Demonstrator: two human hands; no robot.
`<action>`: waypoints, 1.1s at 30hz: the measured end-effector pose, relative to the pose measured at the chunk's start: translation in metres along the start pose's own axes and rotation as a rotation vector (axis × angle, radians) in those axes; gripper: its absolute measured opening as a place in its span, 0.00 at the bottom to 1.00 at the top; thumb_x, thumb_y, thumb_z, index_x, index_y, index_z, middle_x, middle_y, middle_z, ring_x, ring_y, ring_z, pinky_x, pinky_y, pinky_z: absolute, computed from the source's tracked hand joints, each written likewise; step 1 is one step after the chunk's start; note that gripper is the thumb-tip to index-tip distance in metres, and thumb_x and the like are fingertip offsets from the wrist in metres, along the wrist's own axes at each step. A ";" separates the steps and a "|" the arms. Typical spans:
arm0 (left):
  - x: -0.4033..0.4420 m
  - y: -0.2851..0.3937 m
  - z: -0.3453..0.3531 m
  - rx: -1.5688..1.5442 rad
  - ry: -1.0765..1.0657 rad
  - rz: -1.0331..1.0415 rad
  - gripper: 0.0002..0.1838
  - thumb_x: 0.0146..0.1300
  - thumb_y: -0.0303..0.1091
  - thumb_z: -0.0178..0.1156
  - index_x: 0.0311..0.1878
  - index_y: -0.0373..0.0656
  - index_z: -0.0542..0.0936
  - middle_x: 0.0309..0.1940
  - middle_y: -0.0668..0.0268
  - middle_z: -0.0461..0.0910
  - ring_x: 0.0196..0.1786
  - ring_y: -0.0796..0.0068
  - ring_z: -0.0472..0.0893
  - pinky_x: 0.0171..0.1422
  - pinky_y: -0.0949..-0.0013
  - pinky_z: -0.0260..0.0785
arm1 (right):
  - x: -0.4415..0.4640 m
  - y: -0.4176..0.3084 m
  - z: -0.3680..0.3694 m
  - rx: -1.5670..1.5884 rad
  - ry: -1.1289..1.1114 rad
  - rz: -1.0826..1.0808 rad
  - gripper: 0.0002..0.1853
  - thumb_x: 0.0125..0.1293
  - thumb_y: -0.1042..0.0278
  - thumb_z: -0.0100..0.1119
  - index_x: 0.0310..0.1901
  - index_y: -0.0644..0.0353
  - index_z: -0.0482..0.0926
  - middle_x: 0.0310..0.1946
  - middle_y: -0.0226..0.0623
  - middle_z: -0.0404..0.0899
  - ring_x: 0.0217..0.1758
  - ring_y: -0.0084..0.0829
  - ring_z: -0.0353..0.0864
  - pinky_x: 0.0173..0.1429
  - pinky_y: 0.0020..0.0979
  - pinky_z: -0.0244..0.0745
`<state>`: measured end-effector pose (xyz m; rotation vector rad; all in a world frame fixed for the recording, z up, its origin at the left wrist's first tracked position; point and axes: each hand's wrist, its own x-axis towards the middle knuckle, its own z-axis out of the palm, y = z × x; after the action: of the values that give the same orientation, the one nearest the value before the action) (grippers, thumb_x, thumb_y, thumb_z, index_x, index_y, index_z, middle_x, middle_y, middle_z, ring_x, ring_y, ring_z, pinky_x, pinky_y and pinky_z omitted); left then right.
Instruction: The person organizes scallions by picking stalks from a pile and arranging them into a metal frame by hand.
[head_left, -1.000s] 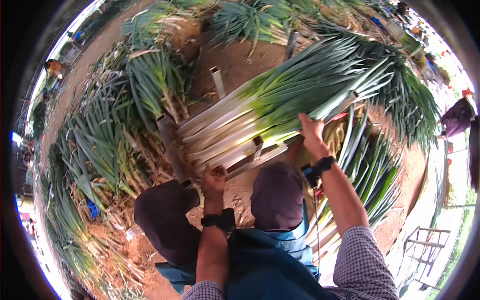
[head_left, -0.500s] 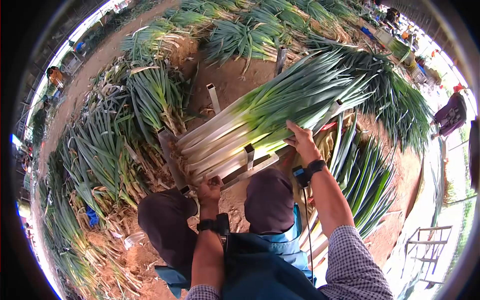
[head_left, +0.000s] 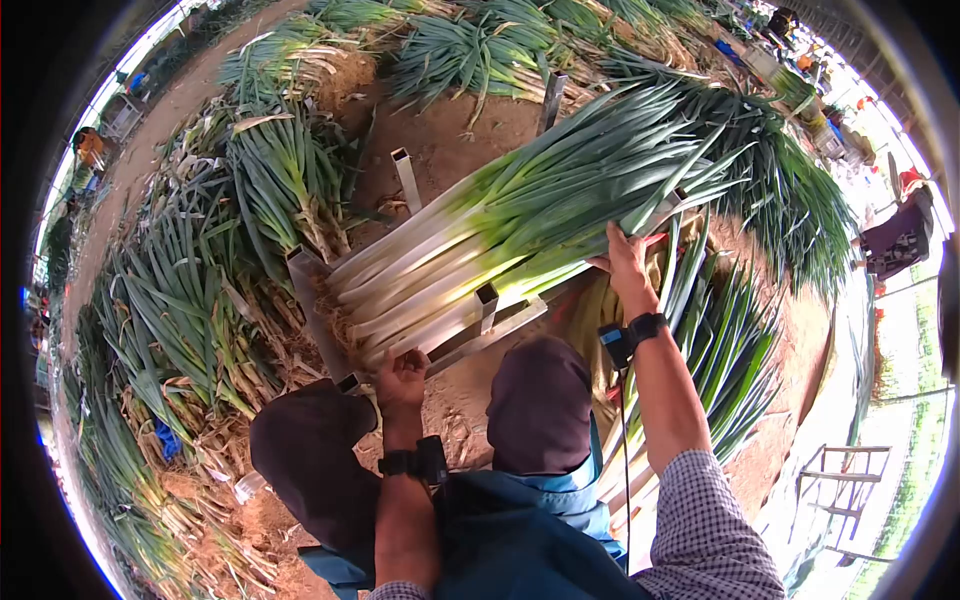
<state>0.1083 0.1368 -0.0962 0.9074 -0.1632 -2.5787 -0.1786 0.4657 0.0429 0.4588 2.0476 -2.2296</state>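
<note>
A thick row of leeks [head_left: 500, 225] lies across a metal frame [head_left: 487, 305], white stalks and roots to the left, green leaves to the upper right. My left hand [head_left: 402, 378] is by the root end at the near edge, fingers loosely curled and slightly apart, with nothing visible in them. At the near side of the leaves, my right hand [head_left: 630, 270] has its fingers stretched out and its thumb apart. Its fingertips touch or nearly touch the lower leaves; the exact contact is hidden.
Upright posts [head_left: 406, 180] of the frame stick up around the row. Piles of loose leeks [head_left: 180, 310] lie to the left, and more leeks [head_left: 715, 340] rest beside my right arm. A person [head_left: 898, 235] stands at the far right, near a metal rack [head_left: 845, 480].
The view has shifted, so the frame and leeks appear farther left. My right hand has moved along the leaves, away from the roots. My left hand's fingers have loosened a little.
</note>
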 end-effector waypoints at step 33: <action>0.001 -0.003 0.023 0.214 0.344 -0.014 0.15 0.70 0.50 0.62 0.49 0.50 0.77 0.40 0.68 0.84 0.47 0.62 0.84 0.53 0.52 0.69 | -0.005 -0.036 0.074 -1.754 -1.049 -0.550 0.25 0.57 0.48 0.69 0.51 0.55 0.86 0.49 0.46 0.85 0.59 0.49 0.81 0.62 0.47 0.74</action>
<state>0.0924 0.1381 -0.0799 1.4170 -0.3385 -2.4025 -0.1949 0.3954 0.0837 -1.1455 2.3669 0.1417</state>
